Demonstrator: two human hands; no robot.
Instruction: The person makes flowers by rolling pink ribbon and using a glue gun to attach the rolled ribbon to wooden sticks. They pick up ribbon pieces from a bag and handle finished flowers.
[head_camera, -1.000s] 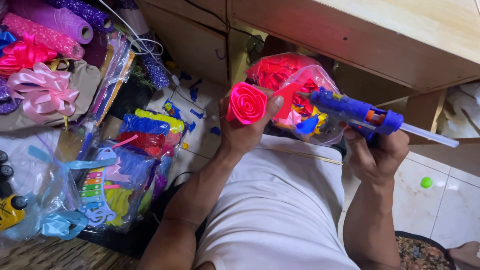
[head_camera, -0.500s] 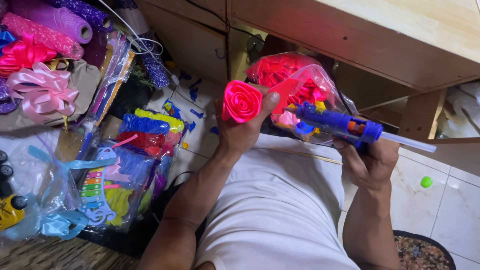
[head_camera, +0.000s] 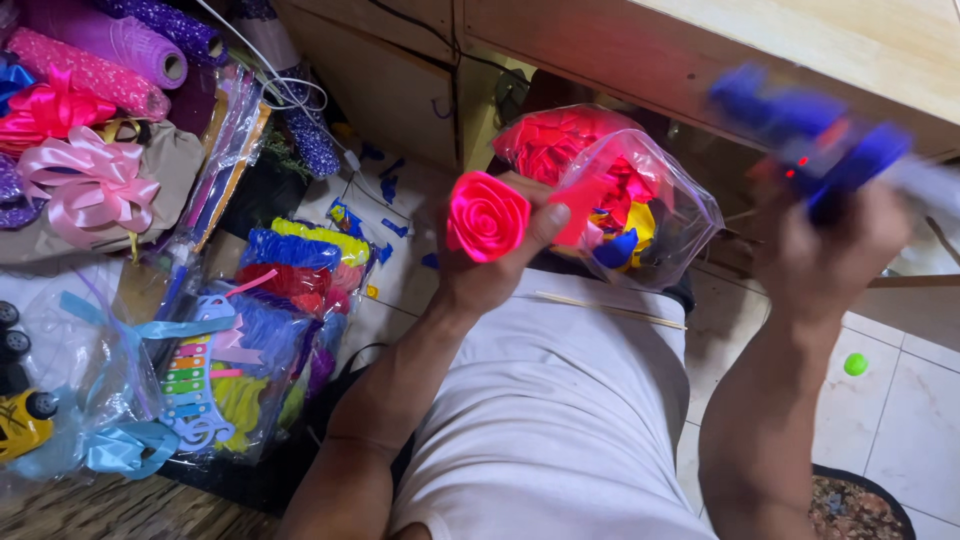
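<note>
My left hand (head_camera: 487, 262) grips a rolled pink ribbon rose (head_camera: 487, 215), thumb pressed on its right side, and a red ribbon tail trails off to the right. My right hand (head_camera: 828, 252) is raised at the right and holds a blue glue gun (head_camera: 808, 137), which is blurred by motion. Between the two hands lies a clear plastic bag (head_camera: 618, 190) full of red, yellow and blue ribbon pieces, resting past my knee on the floor.
A wooden cabinet (head_camera: 700, 50) runs along the top. At the left lie mesh rolls (head_camera: 110, 45), a pink bow (head_camera: 85, 180), and packets of coloured ribbon (head_camera: 270, 300). A thin wooden stick (head_camera: 610, 309) lies on my lap. A green ball (head_camera: 855, 364) sits on the tiles.
My right hand has pulled the glue gun away from the rose, up and to the right. My left hand keeps the rose in about the same place.
</note>
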